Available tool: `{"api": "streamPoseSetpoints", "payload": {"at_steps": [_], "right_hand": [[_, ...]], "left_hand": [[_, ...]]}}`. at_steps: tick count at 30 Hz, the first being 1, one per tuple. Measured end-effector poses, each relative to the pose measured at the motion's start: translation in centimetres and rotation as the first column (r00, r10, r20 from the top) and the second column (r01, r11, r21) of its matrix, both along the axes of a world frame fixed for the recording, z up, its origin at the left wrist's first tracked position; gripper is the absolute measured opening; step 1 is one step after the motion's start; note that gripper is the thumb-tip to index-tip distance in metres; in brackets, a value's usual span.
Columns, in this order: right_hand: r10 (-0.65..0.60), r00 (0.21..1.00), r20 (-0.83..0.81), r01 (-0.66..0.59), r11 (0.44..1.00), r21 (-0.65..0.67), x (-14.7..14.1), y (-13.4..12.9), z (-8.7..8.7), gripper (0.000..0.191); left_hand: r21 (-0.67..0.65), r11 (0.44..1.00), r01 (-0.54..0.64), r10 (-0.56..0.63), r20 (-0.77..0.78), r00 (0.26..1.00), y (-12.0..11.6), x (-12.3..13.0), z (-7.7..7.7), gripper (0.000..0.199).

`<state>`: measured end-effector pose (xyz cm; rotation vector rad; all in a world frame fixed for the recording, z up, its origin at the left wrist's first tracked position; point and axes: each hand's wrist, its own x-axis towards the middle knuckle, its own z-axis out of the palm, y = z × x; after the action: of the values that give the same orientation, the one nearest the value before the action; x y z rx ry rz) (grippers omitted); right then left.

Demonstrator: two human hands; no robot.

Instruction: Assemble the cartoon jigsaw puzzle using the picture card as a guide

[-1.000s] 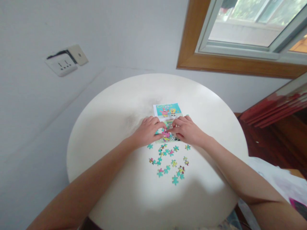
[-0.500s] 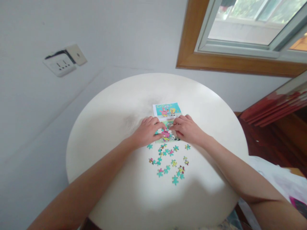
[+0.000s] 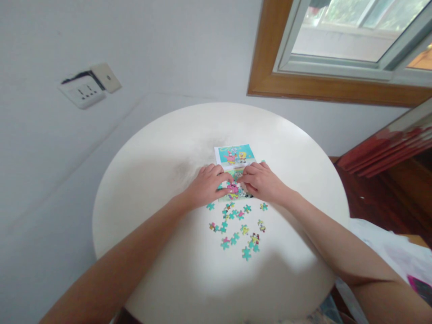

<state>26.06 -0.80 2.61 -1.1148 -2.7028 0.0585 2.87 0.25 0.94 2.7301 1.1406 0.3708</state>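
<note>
the partly filled puzzle point(image 3: 232, 190) lies flat at the middle of the frame, slightly right of center, on a round white table point(image 3: 145, 166). its pink part shows between the two hands; much of the rest is covered by fingers.

the left hand point(image 3: 206, 185) comes in from the lower left and rests at the puzzle's left side, its thumb and index finger parted, one below and one above, with the tips at the pink part. the right hand point(image 3: 263, 182) comes in from the lower right and lies over the puzzle's right side, fingers curled close together; whether they pinch a piece, i cannot tell.

just above the puzzle in the frame lies a picture card point(image 3: 235, 155) showing a pink figure and a yellow one on blue. below the hands, toward the lower center, loose pieces point(image 3: 245, 229) are scattered, mostly teal, some with yellow, pink or brown.

a wall socket point(image 3: 84, 91) sits at the upper left, a wood-framed window point(image 3: 332, 85) fills the upper right, and a red curtain point(image 3: 381, 150) hangs at the right edge above a dark floor point(image 3: 362, 200).
</note>
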Motion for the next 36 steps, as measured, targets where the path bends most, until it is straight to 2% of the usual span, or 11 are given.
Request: {"api": "streamPoseSetpoints", "payload": {"at_steps": [20, 26, 31, 36], "right_hand": [[0.054, 0.998, 0.029, -0.054, 0.998, 0.011, 0.1, -0.3, 0.6, 0.021], [0.023, 1.000, -0.007, -0.023, 1.000, 0.009, 0.1, -0.2, 0.5, 0.023], [0.004, 1.000, -0.014, -0.004, 1.000, 0.000, 0.2, -0.1, 0.4, 0.025], [0.007, 0.998, -0.054, -0.008, 1.000, -0.022, 0.1, -0.1, 0.2, 0.027]], "left_hand": [[-0.004, 1.000, -0.016, 0.016, -0.003, 1.000, 0.0, 0.4, 0.2, 0.027], [-0.006, 1.000, -0.024, 0.024, 0.012, 1.000, -0.1, 0.4, 0.0, 0.027], [-0.019, 1.000, -0.020, 0.022, 0.135, 0.991, 0.3, -0.5, 0.2, 0.020], [0.104, 0.980, -0.169, 0.134, 0.283, 0.950, 1.5, -2.4, 1.1, 0.011]]}}
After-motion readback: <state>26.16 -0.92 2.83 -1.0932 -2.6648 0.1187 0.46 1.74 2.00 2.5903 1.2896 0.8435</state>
